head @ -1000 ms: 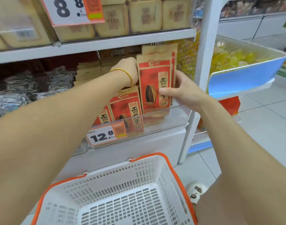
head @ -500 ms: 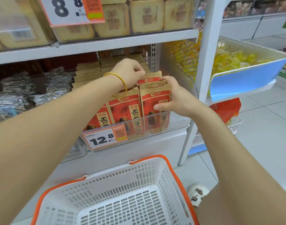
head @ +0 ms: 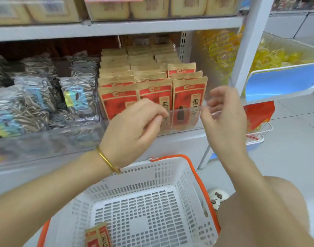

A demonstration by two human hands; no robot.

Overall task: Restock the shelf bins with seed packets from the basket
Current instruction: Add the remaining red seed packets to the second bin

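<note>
Shop shelving (head: 152,25) fills the background, white tiers above a pale tiled floor. On the middle tier a clear shelf bin (head: 184,122) holds three upright rows of red seed packets (head: 188,97), packed close from back to front. Silver bags (head: 37,104) lie in the next bin to the left. Below, a white basket (head: 193,175) with an orange rim sits in front of the shelf.

The left hand (head: 133,127) and right hand (head: 223,120) hover just before the bin's front wall, fingers loosely curled, neither holding a packet. Whether the right thumb touches the clear lip cannot be told.

One loose packet (head: 98,236) lies flat on the basket floor at its near left corner. It is well below both hands and nearer the left forearm, which bears a gold bangle (head: 108,161).

Judged step: fetching this packet, the only one seen in the basket. It would go best with the left hand lowered straight down to pinch the packet by its top edge. The packet can then be slid upright, print forward, into the row with most room, so that the front faces line up.
</note>
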